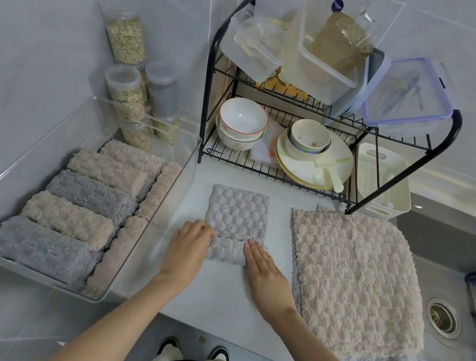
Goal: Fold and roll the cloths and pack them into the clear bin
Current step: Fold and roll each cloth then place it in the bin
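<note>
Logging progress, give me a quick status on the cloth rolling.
Left hand and right hand open, rolling grey cloth. Clear bin nearly full. Beige cloths waiting.

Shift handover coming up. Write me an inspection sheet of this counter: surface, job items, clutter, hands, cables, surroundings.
Surface: white counter, bare around the work spot.
Job's things: grey cloth folded narrow, near end partly rolled; clear bin at left holding beige and grey rolls; beige cloth stack lies flat at right, a grey edge showing beneath.
Clutter: dish rack with bowls, plates and plastic containers; oat jars behind the bin.
Grippers: left hand and right hand both pressing on the roll's ends.
Cables: nothing seen.
Surroundings: sink at right, tiled walls.
</note>
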Available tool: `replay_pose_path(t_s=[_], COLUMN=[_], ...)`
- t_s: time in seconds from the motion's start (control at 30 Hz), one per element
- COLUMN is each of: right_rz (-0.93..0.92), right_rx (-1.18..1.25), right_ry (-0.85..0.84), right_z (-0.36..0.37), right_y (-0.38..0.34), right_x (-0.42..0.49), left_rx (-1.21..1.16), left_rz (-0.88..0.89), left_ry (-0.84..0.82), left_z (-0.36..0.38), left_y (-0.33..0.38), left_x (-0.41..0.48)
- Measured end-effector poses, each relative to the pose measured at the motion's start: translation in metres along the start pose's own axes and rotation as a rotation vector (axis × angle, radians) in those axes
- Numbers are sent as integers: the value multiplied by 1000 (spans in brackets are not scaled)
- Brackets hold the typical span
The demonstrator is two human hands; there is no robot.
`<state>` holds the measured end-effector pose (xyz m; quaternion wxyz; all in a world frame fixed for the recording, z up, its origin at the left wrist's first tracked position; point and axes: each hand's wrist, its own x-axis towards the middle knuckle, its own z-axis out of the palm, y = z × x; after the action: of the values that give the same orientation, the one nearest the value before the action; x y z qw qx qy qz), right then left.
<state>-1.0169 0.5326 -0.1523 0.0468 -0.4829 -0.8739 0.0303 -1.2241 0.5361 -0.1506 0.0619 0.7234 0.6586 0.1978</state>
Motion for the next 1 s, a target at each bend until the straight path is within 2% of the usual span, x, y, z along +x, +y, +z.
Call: replay_pose_path(t_s=[0.07,0.3,0.5,0.67,0.83,1.0], right_rz=[-8,39,119,245,499,649], right_rx=[0,61,217,470,728,789], right_ry=[13,-24,-26,-137,-140,-131], right_z=[1,-3,-16,-26,-35,-31], right_y=[1,-1,-1,6,11,10], right_x=[1,6,8,9,13,16], left_rx=[7,-57,-111,-183,-217,-287], left_rz=[114,107,0,-80,-213,-354], left_ry=[-45,-130,-137,-220,-277,-332], left_z=[5,-3,-6,-6,-11,-13], left_y=[-5,-10,-4,-7,-8,-8], left_x=[-4,-17,-10,-11,-13,-9])
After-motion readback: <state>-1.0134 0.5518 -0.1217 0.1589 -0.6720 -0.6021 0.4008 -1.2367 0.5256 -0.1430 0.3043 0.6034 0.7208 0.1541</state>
